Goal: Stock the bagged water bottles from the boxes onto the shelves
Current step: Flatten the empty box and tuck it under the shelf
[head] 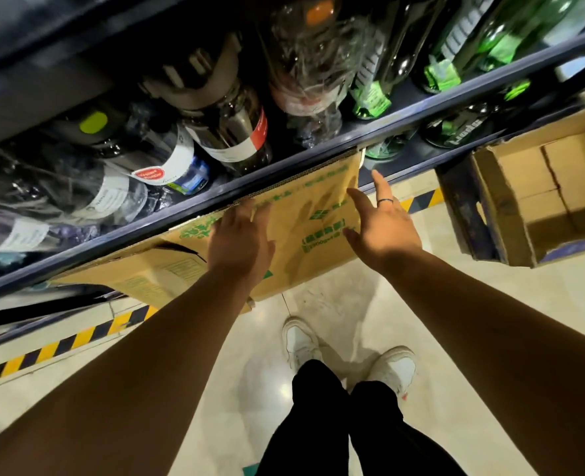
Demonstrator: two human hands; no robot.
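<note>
A brown cardboard box with green print point(318, 214) is seen in the middle, tucked partly under the dark shelf edge point(129, 235). The left grip point(239, 235) is laid flat on the box, fingers straight, with nothing held. The right grip point(384, 221) is spread loose at the box's 3 o'clock edge, with nothing held. Whether it touches cannot be told. Clear bottles in plastic bags point(305, 63) are kept on the shelf from 10 to 12 o'clock. Green glass bottles point(497, 46) are lined up at 1 o'clock. A second open cardboard box point(538, 197) is seen at 3 o'clock.
</note>
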